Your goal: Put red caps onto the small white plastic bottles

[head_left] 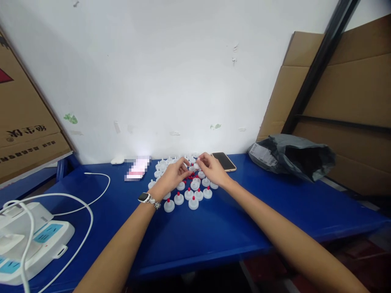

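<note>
White round nozzle caps (pixel 193 203) stand grouped on the blue table (pixel 183 236); several in the front rows carry small red tips. Among them lies a loose cluster of red tips (pixel 190 177), partly hidden by my hands. My left hand (pixel 174 176), with a watch at the wrist, hovers over the left of the group. Its thumb and fingers are curved and apart, with nothing visible between them. Opposite it, my right hand (pixel 212 169) pinches a white nozzle cap (pixel 196 166) at the fingertips. Farther back, white caps without red tips (pixel 163 162) sit close to the wall.
A phone (pixel 225 162) lies behind my right hand, and a blurred-out bright screen (pixel 138 168) is at left. Grey plastic bag (pixel 293 156) sits at right. A power strip (pixel 45 244) with white cables (pixel 91 215) occupies the left. Cardboard (pixel 27 106) flanks the table.
</note>
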Demonstrator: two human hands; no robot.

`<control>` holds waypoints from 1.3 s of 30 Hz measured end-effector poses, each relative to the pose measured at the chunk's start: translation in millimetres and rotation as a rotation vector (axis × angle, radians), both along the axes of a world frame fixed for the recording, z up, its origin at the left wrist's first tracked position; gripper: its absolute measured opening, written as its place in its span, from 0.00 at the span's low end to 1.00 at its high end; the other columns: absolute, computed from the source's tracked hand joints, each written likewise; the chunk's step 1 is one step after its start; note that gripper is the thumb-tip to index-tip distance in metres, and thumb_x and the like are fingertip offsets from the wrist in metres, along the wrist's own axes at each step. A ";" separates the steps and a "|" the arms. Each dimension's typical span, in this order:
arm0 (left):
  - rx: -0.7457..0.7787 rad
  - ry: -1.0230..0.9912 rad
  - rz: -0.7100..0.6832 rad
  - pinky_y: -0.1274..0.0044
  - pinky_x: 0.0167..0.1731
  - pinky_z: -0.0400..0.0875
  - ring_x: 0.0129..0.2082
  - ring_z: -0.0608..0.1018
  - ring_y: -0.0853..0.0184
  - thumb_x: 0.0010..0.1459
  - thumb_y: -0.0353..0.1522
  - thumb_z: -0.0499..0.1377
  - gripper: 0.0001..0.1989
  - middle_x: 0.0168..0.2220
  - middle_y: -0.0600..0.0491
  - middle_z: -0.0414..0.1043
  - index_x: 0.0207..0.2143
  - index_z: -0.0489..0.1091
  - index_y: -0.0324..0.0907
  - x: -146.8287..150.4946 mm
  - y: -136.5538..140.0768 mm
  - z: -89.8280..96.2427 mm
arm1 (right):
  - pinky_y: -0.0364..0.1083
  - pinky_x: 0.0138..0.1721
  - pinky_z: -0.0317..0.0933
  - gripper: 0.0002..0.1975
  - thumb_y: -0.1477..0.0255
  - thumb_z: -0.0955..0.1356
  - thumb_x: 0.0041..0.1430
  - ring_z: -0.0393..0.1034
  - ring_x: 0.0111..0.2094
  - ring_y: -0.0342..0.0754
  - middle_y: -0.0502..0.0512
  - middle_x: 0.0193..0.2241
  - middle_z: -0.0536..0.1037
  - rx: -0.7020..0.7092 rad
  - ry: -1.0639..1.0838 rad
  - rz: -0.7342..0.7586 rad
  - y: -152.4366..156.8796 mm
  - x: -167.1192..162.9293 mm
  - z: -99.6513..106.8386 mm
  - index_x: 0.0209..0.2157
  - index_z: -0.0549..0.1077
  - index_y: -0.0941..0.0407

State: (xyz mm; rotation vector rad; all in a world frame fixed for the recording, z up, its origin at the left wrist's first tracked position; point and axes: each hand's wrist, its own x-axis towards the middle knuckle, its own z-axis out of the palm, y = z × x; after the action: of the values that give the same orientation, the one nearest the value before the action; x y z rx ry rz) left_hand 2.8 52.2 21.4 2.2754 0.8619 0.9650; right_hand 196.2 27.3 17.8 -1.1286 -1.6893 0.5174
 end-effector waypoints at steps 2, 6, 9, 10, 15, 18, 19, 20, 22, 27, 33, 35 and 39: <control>-0.034 -0.119 0.020 0.77 0.29 0.66 0.27 0.73 0.69 0.57 0.40 0.60 0.11 0.27 0.55 0.72 0.35 0.70 0.41 2.4 -2.2 1.5 | 0.44 0.29 0.60 0.10 0.62 0.60 0.63 0.70 0.26 0.44 0.48 0.26 0.72 -0.084 0.104 0.050 0.6 -2.4 -0.9 0.36 0.65 0.54; -0.123 -0.326 0.098 0.78 0.28 0.66 0.27 0.73 0.68 0.56 0.43 0.61 0.15 0.26 0.53 0.74 0.32 0.74 0.39 9.4 -6.9 2.0 | 0.42 0.23 0.56 0.12 0.59 0.58 0.64 0.67 0.22 0.42 0.47 0.28 0.71 -0.186 0.357 0.140 0.2 -8.9 -2.0 0.33 0.60 0.53; -0.190 -0.426 0.106 0.78 0.29 0.67 0.28 0.74 0.69 0.54 0.43 0.63 0.15 0.28 0.52 0.75 0.32 0.76 0.38 14.7 -10.5 2.3 | 0.41 0.19 0.51 0.16 0.54 0.59 0.63 0.61 0.17 0.40 0.46 0.24 0.69 -0.203 0.397 0.204 -5.0 -14.0 -0.7 0.31 0.59 0.53; -0.226 -0.449 0.086 0.77 0.30 0.67 0.29 0.74 0.69 0.54 0.43 0.63 0.15 0.29 0.51 0.76 0.33 0.76 0.38 16.1 -11.8 2.9 | 0.42 0.19 0.50 0.17 0.54 0.59 0.63 0.59 0.16 0.40 0.45 0.20 0.66 -0.198 0.375 0.205 -7.8 -15.5 0.5 0.30 0.59 0.53; -0.396 -0.518 -0.024 0.77 0.34 0.69 0.31 0.75 0.69 0.52 0.41 0.65 0.15 0.33 0.51 0.78 0.36 0.77 0.39 18.2 -17.5 6.7 | 0.42 0.17 0.44 0.18 0.51 0.58 0.63 0.49 0.12 0.39 0.40 0.15 0.55 -0.234 0.399 0.198 -20.5 -20.7 6.4 0.32 0.59 0.51; -0.450 -0.500 -0.083 0.78 0.33 0.69 0.30 0.75 0.71 0.53 0.40 0.65 0.13 0.31 0.52 0.77 0.35 0.77 0.39 17.0 -19.1 6.1 | 0.41 0.16 0.40 0.16 0.51 0.59 0.62 0.48 0.12 0.39 0.40 0.15 0.57 -0.258 0.493 0.270 -20.4 -21.8 6.8 0.34 0.58 0.50; -0.457 -0.494 -0.096 0.78 0.32 0.69 0.29 0.74 0.71 0.53 0.40 0.65 0.13 0.30 0.52 0.77 0.35 0.77 0.39 16.8 -19.5 5.7 | 0.41 0.16 0.39 0.16 0.52 0.60 0.61 0.48 0.12 0.39 0.41 0.15 0.59 -0.262 0.522 0.298 -19.5 -21.9 6.6 0.34 0.58 0.50; -0.459 -0.495 -0.104 0.79 0.32 0.69 0.29 0.74 0.72 0.53 0.40 0.65 0.13 0.29 0.52 0.76 0.35 0.77 0.39 16.6 -19.9 5.4 | 0.40 0.16 0.39 0.15 0.54 0.61 0.61 0.48 0.12 0.39 0.41 0.16 0.62 -0.265 0.547 0.326 -18.7 -22.1 6.4 0.34 0.58 0.50; -0.465 -0.494 -0.120 0.79 0.32 0.68 0.28 0.74 0.72 0.54 0.39 0.65 0.12 0.28 0.53 0.76 0.34 0.77 0.39 16.6 -21.2 5.6 | 0.40 0.16 0.39 0.13 0.56 0.62 0.60 0.48 0.12 0.39 0.42 0.17 0.63 -0.265 0.590 0.371 -17.8 -22.6 6.4 0.34 0.57 0.51; -0.506 -0.487 -0.132 0.80 0.31 0.69 0.28 0.75 0.72 0.53 0.39 0.66 0.12 0.28 0.52 0.77 0.33 0.77 0.38 18.3 -26.3 6.7 | 0.40 0.16 0.38 0.12 0.58 0.63 0.60 0.47 0.12 0.39 0.41 0.15 0.59 -0.261 0.628 0.388 -20.9 -25.6 7.5 0.33 0.58 0.51; -0.465 -0.562 -0.115 0.77 0.35 0.72 0.29 0.77 0.69 0.52 0.40 0.66 0.13 0.28 0.52 0.77 0.33 0.76 0.38 26.0 -32.7 1.6 | 0.39 0.16 0.41 0.13 0.58 0.62 0.59 0.51 0.16 0.39 0.43 0.19 0.57 -0.230 0.653 0.262 -23.9 -30.9 6.9 0.32 0.56 0.51; -0.456 -0.555 -0.103 0.75 0.35 0.73 0.30 0.78 0.67 0.52 0.41 0.66 0.14 0.29 0.51 0.77 0.33 0.76 0.38 27.6 -33.2 3.2 | 0.40 0.17 0.43 0.13 0.57 0.61 0.60 0.53 0.16 0.40 0.43 0.19 0.57 -0.237 0.619 0.221 -23.2 -32.5 8.0 0.32 0.56 0.51; -0.408 -0.549 -0.065 0.74 0.34 0.73 0.29 0.77 0.67 0.53 0.43 0.64 0.18 0.30 0.50 0.77 0.37 0.75 0.37 22.0 -27.7 13.4 | 0.40 0.17 0.46 0.15 0.53 0.60 0.60 0.54 0.17 0.40 0.43 0.20 0.60 -0.248 0.493 0.244 -18.0 -32.0 14.2 0.34 0.57 0.50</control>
State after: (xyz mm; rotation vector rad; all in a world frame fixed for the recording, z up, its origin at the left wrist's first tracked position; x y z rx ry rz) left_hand 24.8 24.5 34.8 1.5741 0.6605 1.1789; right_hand 164.1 9.3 32.0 -0.8722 -1.3550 1.0885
